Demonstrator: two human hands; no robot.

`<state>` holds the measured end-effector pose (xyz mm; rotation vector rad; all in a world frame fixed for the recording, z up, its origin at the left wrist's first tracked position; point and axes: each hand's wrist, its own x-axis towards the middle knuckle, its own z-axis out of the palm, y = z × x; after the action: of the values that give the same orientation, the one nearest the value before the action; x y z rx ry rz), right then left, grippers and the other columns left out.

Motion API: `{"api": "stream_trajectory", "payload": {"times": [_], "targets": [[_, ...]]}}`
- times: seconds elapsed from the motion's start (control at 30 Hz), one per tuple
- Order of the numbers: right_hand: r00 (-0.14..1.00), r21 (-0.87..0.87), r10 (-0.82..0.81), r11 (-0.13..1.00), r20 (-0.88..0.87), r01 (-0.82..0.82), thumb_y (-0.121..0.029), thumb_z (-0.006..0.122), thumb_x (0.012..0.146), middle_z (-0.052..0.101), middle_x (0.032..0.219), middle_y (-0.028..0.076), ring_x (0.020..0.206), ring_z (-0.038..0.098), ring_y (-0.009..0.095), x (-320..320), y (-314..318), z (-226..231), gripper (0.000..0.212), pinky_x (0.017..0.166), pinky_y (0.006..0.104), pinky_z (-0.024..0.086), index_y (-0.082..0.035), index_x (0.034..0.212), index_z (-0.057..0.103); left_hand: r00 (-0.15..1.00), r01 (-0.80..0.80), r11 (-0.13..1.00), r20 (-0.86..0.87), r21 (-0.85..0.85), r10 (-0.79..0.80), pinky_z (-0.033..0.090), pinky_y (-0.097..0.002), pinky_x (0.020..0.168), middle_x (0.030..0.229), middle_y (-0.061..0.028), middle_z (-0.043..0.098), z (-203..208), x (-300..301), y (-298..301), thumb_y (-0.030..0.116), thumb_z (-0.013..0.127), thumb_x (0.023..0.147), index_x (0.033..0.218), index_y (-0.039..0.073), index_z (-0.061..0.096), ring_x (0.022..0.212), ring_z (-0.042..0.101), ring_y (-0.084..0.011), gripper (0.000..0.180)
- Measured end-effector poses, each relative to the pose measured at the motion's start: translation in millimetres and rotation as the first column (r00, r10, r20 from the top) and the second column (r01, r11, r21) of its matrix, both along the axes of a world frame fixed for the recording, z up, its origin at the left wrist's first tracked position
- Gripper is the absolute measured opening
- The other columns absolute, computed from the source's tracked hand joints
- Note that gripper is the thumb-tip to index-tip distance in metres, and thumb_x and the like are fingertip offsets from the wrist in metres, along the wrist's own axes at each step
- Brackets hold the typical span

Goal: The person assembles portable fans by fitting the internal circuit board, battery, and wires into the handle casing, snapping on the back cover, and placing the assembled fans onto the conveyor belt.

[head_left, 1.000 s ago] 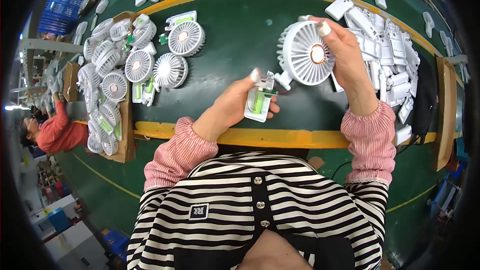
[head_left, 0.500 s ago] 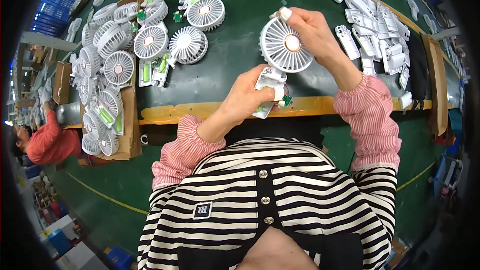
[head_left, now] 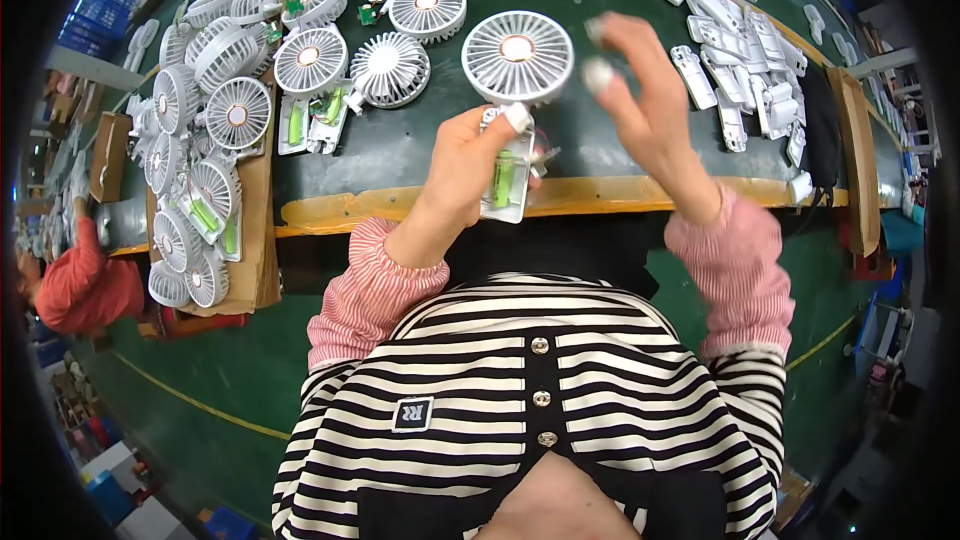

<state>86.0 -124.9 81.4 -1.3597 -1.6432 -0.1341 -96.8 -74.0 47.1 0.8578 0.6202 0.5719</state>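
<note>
My left hand (head_left: 463, 162) grips the open handle of a white handheld fan (head_left: 517, 57). The fan's round grille with its copper-coloured centre ring points away from me, above the hand. Inside the handle a green battery (head_left: 503, 178) shows, and thin wires stick out at its right side. My right hand (head_left: 645, 90) hovers to the right of the fan, apart from it, thumb and fingers spread, with nothing seen between them. Pale covers sit on some fingertips of both hands.
On the left, several similar fans (head_left: 238, 114) are heaped on and around a cardboard box (head_left: 262, 240). White handle shells (head_left: 735, 70) lie piled at the right. The green table (head_left: 360, 165) has a yellow front edge. A co-worker in a red sleeve (head_left: 85, 280) is at far left.
My right hand has let go of the fan's rim and opened to the right. The fan has moved left in my left hand, and its handle now shows the battery.
</note>
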Motion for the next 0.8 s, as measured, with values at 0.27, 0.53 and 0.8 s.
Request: {"api": "stream_trajectory", "payload": {"times": [0.27,0.53,0.8], "targets": [[0.96,0.022,0.036,0.999,0.278,-0.044,-0.004,0.062,0.058,0.055,0.089,0.01,0.076,0.054,0.026,-46,-33,-14,0.029,0.068,0.0369,0.041,0.0,0.086,0.054,0.995,-0.093,0.991,-0.045,-0.098,0.089,0.051,-0.0276,0.053,0.082,-0.0088,0.06,-1,9,-3,0.02,0.047,0.09,0.093,-0.003,0.057,0.067,0.061,-0.0157,0.025],[0.968,0.028,0.073,0.996,0.238,-0.082,0.002,0.062,0.056,0.055,0.087,0.012,0.072,0.053,0.026,-42,-22,-15,0.028,0.06,0.0344,0.042,0.001,0.083,0.055,0.993,0.072,0.986,-0.085,-0.152,-0.086,0.052,-0.0292,0.043,0.072,-0.0107,0.06,-3,9,-12,0.016,0.04,0.092,0.09,-0.001,0.054,0.052,0.06,-0.0186,0.022],[0.954,0.087,0.106,0.987,0.28,-0.135,-0.002,0.063,0.056,0.056,0.084,0.011,0.067,0.055,0.024,-28,-25,-21,0.025,0.056,0.0339,0.043,0.001,0.079,0.055,0.99,0.103,0.976,-0.07,-0.191,-0.118,0.051,-0.0305,0.044,0.073,-0.0114,0.06,1,13,-9,0.018,0.04,0.091,0.092,-0.002,0.055,0.053,0.06,-0.02,0.025]]}}
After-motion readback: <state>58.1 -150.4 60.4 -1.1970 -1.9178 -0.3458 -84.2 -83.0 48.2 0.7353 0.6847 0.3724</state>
